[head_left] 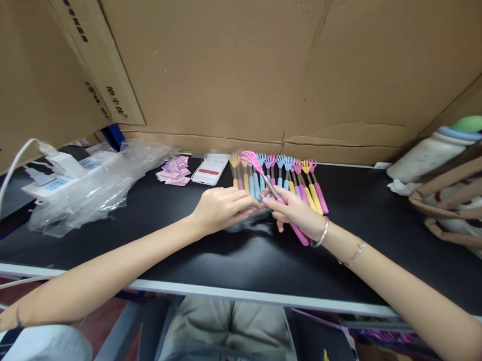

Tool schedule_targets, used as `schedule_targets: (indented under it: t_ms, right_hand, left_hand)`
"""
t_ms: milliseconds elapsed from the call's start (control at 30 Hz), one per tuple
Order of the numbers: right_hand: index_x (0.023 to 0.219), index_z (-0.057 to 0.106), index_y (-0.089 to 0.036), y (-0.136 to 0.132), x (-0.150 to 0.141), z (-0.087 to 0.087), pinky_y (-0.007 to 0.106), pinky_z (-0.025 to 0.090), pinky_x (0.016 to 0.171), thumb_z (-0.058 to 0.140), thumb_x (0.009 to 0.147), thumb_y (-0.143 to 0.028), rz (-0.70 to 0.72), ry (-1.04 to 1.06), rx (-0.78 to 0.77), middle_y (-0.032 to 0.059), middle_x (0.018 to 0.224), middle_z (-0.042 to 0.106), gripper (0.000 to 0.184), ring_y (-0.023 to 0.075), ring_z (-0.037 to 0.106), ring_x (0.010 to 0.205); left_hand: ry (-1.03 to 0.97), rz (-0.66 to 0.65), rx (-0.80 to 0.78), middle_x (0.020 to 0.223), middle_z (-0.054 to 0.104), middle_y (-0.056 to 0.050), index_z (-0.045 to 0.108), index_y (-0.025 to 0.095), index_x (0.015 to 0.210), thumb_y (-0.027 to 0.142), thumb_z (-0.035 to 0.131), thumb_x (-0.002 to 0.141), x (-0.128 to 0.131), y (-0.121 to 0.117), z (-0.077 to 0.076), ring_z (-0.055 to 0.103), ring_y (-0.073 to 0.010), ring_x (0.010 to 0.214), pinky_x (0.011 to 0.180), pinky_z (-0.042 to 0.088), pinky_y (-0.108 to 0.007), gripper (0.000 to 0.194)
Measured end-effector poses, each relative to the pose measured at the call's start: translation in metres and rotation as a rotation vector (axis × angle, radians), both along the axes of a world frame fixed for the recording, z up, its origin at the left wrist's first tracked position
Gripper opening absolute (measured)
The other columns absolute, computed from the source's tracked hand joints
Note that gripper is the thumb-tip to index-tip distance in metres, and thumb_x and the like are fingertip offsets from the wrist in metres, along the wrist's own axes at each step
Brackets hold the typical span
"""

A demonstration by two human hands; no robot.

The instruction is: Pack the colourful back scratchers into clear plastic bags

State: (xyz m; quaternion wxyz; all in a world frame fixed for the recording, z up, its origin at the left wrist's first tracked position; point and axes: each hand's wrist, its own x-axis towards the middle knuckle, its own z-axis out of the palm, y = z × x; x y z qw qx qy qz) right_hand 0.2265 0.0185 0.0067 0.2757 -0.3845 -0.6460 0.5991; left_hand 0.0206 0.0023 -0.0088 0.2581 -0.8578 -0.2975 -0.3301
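My right hand [298,209] is closed around a pink back scratcher [300,234]. Its metal shaft slants up to the left, and the claw-shaped head lies over the row behind. My left hand [226,209] has its fingers together, palm down, close to the right fingertips. Under those fingers shows a shiny patch that looks like a clear plastic bag [247,212], mostly hidden. Behind both hands lies a row of back scratchers [314,197] in yellow, pink, blue and purple, heads toward the cardboard; my hands cover some handles.
Left of the row are a white phone [209,169] and a pile of small pink cards [174,170]. Crumpled clear plastic [104,193] lies beside a white power strip [67,175]. At right stand a bottle [429,151] and a brown-handled bag [460,195]. Cardboard [230,68] walls the desk's back.
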Motion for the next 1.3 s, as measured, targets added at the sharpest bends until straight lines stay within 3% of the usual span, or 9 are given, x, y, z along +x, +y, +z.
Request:
schedule_targets:
  t_ms: [133, 233, 367, 500, 600, 733, 867, 1100, 1300]
  right_hand:
    - [0.096, 0.049, -0.017, 0.0, 0.0, 0.003, 0.02, 0.048, 0.042, 0.069, 0.071, -0.041, -0.079, -0.033, 0.097, -0.013, 0.05, 0.036, 0.04, 0.0027, 0.031, 0.039]
    - [0.096, 0.052, -0.016, 0.003, 0.001, 0.005, 0.02, 0.048, 0.042, 0.067, 0.072, -0.037, -0.1, -0.049, 0.137, -0.0106, 0.053, 0.042, 0.036, 0.003, 0.034, 0.04]
    - [0.096, 0.057, -0.016, 0.008, 0.008, 0.008, 0.018, 0.045, 0.042, 0.064, 0.075, -0.032, -0.074, -0.043, 0.169, -0.0065, 0.059, 0.048, 0.027, 0.0034, 0.04, 0.043]
    - [0.101, 0.06, -0.015, 0.013, 0.017, 0.009, 0.017, 0.042, 0.039, 0.064, 0.077, -0.031, 0.024, -0.104, 0.132, -0.0058, 0.06, 0.051, 0.029, 0.0021, 0.036, 0.039]
    - [0.104, 0.06, -0.015, 0.017, 0.021, 0.009, 0.018, 0.043, 0.039, 0.065, 0.076, -0.032, 0.031, -0.153, 0.153, -0.0067, 0.059, 0.049, 0.033, 0.0025, 0.036, 0.04]
    - [0.103, 0.06, -0.015, 0.021, 0.023, 0.009, 0.018, 0.046, 0.04, 0.067, 0.075, -0.032, -0.021, -0.152, 0.184, -0.0077, 0.059, 0.048, 0.034, 0.0025, 0.036, 0.039]
    - [0.103, 0.056, -0.015, 0.02, 0.024, 0.011, 0.018, 0.046, 0.041, 0.068, 0.075, -0.031, -0.067, -0.103, 0.142, -0.008, 0.059, 0.051, 0.035, 0.0012, 0.033, 0.038]
    - [0.106, 0.051, -0.017, 0.021, 0.028, 0.015, 0.018, 0.041, 0.041, 0.067, 0.077, -0.035, -0.019, 0.003, 0.042, -0.0056, 0.063, 0.059, 0.038, -0.001, 0.025, 0.035]
    - [0.105, 0.052, -0.018, 0.024, 0.029, 0.012, 0.017, 0.039, 0.041, 0.071, 0.073, -0.031, -0.121, 0.05, 0.069, -0.0135, 0.045, 0.039, 0.039, 0.0018, 0.028, 0.035]
  left_hand:
    - [0.09, -0.065, -0.04, 0.078, 0.068, 0.003, 0.066, 0.024, 0.095, 0.039, 0.055, 0.089, -0.002, 0.003, 0.0, 0.058, -0.01, 0.07, 0.06, 0.039, -0.021, 0.019]
    - [0.132, -0.083, -0.026, 0.099, 0.069, 0.001, 0.064, 0.024, 0.106, 0.04, 0.055, 0.089, -0.007, 0.005, 0.002, 0.059, -0.0152, 0.095, 0.082, 0.044, -0.024, 0.024]
    - [0.127, -0.014, 0.005, 0.123, 0.061, -0.004, 0.056, 0.026, 0.123, 0.037, 0.054, 0.09, -0.013, 0.005, 0.011, 0.048, -0.0231, 0.121, 0.102, 0.037, -0.036, 0.036]
    - [0.155, 0.019, -0.088, 0.13, 0.057, -0.006, 0.045, 0.027, 0.135, 0.039, 0.056, 0.088, -0.015, 0.005, 0.015, 0.046, -0.0252, 0.124, 0.107, 0.03, -0.043, 0.05]
    - [0.215, 0.009, -0.205, 0.116, 0.064, -0.006, 0.045, 0.024, 0.135, 0.046, 0.054, 0.088, -0.015, 0.008, 0.012, 0.056, -0.022, 0.108, 0.103, 0.032, -0.041, 0.053]
    - [0.215, 0.009, -0.282, 0.096, 0.067, -0.004, 0.052, 0.022, 0.127, 0.057, 0.049, 0.087, -0.015, 0.011, 0.006, 0.061, -0.0183, 0.09, 0.082, 0.039, -0.03, 0.053]
    - [0.162, 0.022, -0.332, 0.1, 0.065, -0.004, 0.052, 0.023, 0.126, 0.062, 0.047, 0.085, -0.014, 0.011, 0.004, 0.061, -0.0182, 0.091, 0.075, 0.039, -0.028, 0.057]
    - [0.088, 0.093, -0.437, 0.1, 0.063, -0.005, 0.054, 0.023, 0.122, 0.058, 0.048, 0.087, -0.015, 0.01, 0.007, 0.06, -0.0186, 0.086, 0.071, 0.04, -0.027, 0.05]
    - [0.044, 0.122, -0.488, 0.099, 0.062, -0.003, 0.055, 0.024, 0.12, 0.055, 0.052, 0.085, -0.015, 0.013, 0.004, 0.059, -0.018, 0.086, 0.069, 0.04, -0.025, 0.047]
